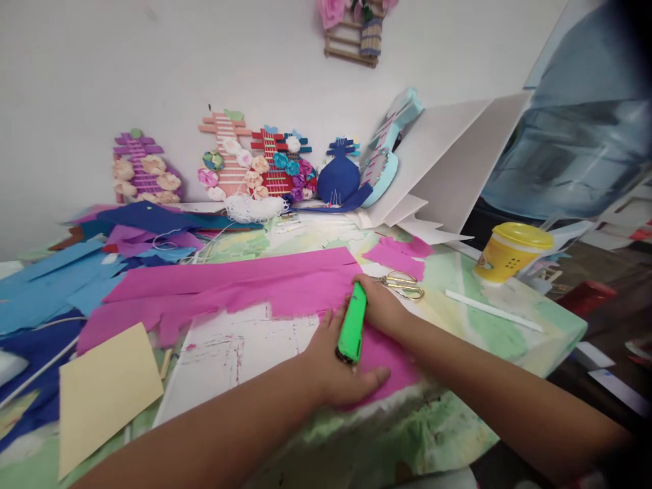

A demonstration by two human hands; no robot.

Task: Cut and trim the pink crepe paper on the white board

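Note:
My right hand [379,307] is closed around a green tool [353,322], which looks like a stapler or cutter. Beneath and beside it, my left hand [341,377] lies with its thumb and fingers spread on magenta paper [285,280]. The magenta paper stretches leftward over a white board [229,360] with reddish marks. Just beyond my right hand, gold-handled scissors [402,284] rest on the table, their blades partly hidden. A smaller magenta piece [400,253] lies behind the scissors.
A yellow-lidded cup [512,251] stands at the right beside a white strip [494,311]. Blue paper [56,278] and a beige card [109,394] lie at the left. Several decorated instrument-shaped crafts [339,178] lean on the wall. A large water bottle [570,149] is at the right.

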